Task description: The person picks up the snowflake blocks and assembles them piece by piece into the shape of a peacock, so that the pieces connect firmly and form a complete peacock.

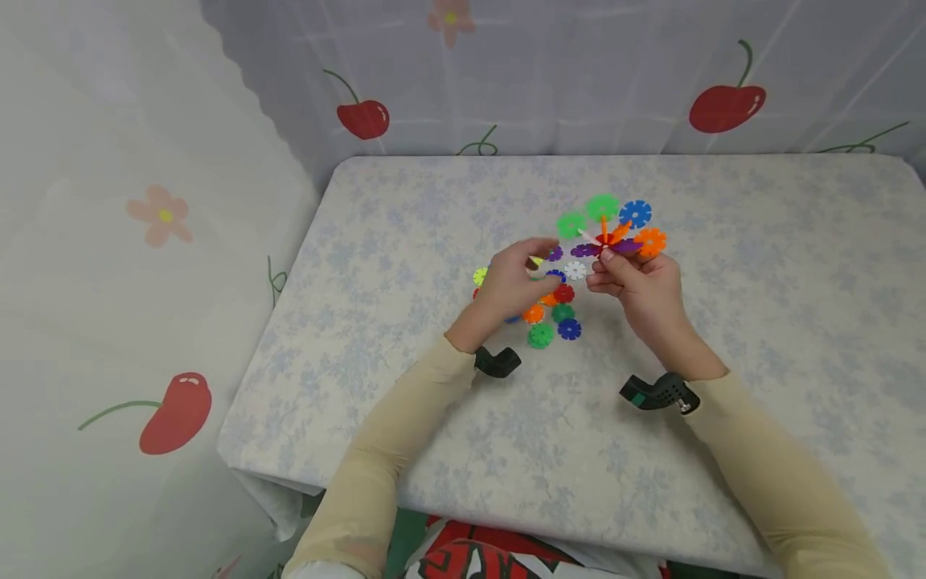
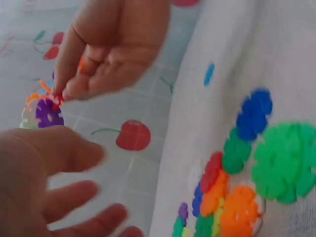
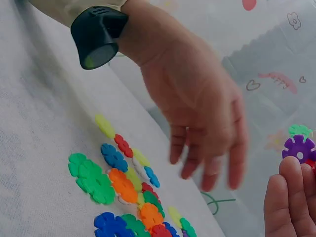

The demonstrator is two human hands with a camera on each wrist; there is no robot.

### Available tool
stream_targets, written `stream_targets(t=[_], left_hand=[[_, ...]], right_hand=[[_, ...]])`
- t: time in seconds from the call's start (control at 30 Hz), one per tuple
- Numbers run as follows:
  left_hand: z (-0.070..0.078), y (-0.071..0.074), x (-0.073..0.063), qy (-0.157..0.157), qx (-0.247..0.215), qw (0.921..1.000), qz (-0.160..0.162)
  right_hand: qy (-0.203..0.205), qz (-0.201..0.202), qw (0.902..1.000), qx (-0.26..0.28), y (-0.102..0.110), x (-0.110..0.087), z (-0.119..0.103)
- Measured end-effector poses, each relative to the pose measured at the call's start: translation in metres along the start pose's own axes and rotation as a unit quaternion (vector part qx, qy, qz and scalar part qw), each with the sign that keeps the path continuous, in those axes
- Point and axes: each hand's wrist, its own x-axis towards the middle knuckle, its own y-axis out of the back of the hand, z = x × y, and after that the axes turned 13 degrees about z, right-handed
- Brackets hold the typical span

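My right hand [image 1: 644, 293] pinches a red notched disc [image 1: 604, 240] at the middle of a cluster of flower-shaped plastic linking discs, held above the table. Purple [image 1: 583, 251] and orange discs stick out from this red one; green [image 1: 603, 207] and blue [image 1: 635, 214] discs show at the cluster's far side. Over the loose discs, left of the cluster, hovers my left hand [image 1: 510, 281], fingers apart and loosely bent, with nothing between them. In the left wrist view the right hand [image 2: 118, 49] grips the cluster by its red part, near a purple disc [image 2: 50, 113].
Loose discs lie grouped under and beside the left hand: green [image 1: 539, 335], dark blue [image 1: 569, 329], orange [image 1: 534, 314] and white [image 1: 575, 270], among others. They rest on a pale floral tablecloth [image 1: 347, 322]. A curtain printed with cherries [image 1: 579, 80] hangs behind the table.
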Motion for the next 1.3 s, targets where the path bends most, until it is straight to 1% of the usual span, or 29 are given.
stream_targets(t=[0.03, 0.07, 0.1, 0.17, 0.2, 0.23, 0.27, 0.33, 0.47, 0.57, 0.7, 0.8, 0.87, 0.9, 0.97, 1.03, 1.07, 1.1, 1.13, 1.17, 1.23, 1.3], left_hand=[[-0.004, 0.000, 0.002, -0.010, 0.068, 0.9976, -0.012], [-0.008, -0.001, 0.004, -0.017, 0.131, 0.9907, -0.032], [-0.011, -0.002, 0.005, -0.022, 0.184, 0.9811, -0.055], [-0.014, -0.005, 0.005, -0.021, 0.248, 0.9644, -0.089], [-0.015, -0.006, 0.005, -0.024, 0.267, 0.9584, -0.098], [-0.015, -0.006, 0.005, -0.026, 0.278, 0.9548, -0.103], [-0.015, -0.006, 0.005, -0.025, 0.284, 0.9528, -0.105], [-0.014, -0.004, 0.005, -0.018, 0.280, 0.9539, -0.106], [-0.015, 0.000, 0.005, 0.002, 0.275, 0.9529, -0.128], [-0.016, 0.000, 0.005, 0.008, 0.274, 0.9516, -0.140], [-0.019, 0.000, 0.007, 0.014, 0.260, 0.9535, -0.152], [-0.021, 0.001, 0.009, 0.022, 0.239, 0.9568, -0.164], [-0.020, 0.003, 0.010, 0.021, 0.219, 0.9608, -0.168], [-0.021, 0.004, 0.011, 0.021, 0.204, 0.9645, -0.167], [-0.019, 0.007, 0.012, 0.028, 0.152, 0.9760, -0.153], [-0.016, 0.011, 0.013, 0.045, 0.072, 0.9890, -0.121], [-0.014, 0.012, 0.013, 0.055, 0.019, 0.9932, -0.101], [-0.012, 0.014, 0.013, 0.069, -0.042, 0.9934, -0.081], [-0.008, 0.016, 0.012, 0.082, -0.100, 0.9897, -0.061], [-0.005, 0.017, 0.011, 0.090, -0.154, 0.9830, -0.043], [0.002, 0.019, 0.009, 0.110, -0.255, 0.9605, -0.017], [0.009, 0.021, 0.006, 0.124, -0.330, 0.9357, -0.006]], right_hand=[[-0.002, 0.008, 0.9999, 0.007, 0.001, 0.001, -0.001], [-0.005, 0.012, 0.9998, 0.015, 0.002, 0.002, -0.001], [-0.009, 0.015, 0.9996, 0.022, 0.003, 0.002, -0.001], [-0.009, 0.017, 0.9997, 0.018, 0.003, 0.003, -0.002], [-0.007, 0.017, 0.9997, 0.014, 0.003, 0.004, -0.003], [-0.005, 0.016, 0.9998, 0.010, 0.003, 0.004, -0.003], [-0.003, 0.013, 0.9999, 0.010, 0.002, 0.004, -0.003], [0.000, 0.014, 0.9999, -0.001, 0.001, 0.004, -0.005], [0.001, 0.013, 0.9999, -0.007, 0.002, 0.003, -0.005], [0.002, 0.009, 0.9999, -0.005, 0.003, 0.003, -0.003], [-0.002, 0.009, 1.0000, 0.000, 0.004, 0.002, -0.002], [-0.006, 0.013, 0.9999, 0.006, 0.005, 0.001, -0.002], [-0.007, 0.014, 0.9998, 0.012, 0.004, 0.001, -0.002], [-0.006, 0.013, 0.9998, 0.015, 0.004, 0.000, -0.003], [-0.002, 0.010, 0.9998, 0.018, 0.003, 0.000, -0.003], [0.004, 0.004, 0.9997, 0.024, 0.002, 0.000, -0.004], [0.007, -0.001, 0.9996, 0.027, 0.002, 0.000, -0.004], [0.010, -0.005, 0.9995, 0.031, 0.001, 0.000, -0.004], [0.013, -0.010, 0.9992, 0.035, 0.001, 0.000, -0.005], [0.014, -0.013, 0.9989, 0.043, 0.000, -0.001, -0.005], [0.020, -0.019, 0.9981, 0.056, -0.001, -0.002, -0.007], [0.027, -0.022, 0.9975, 0.062, -0.002, -0.003, -0.008]])
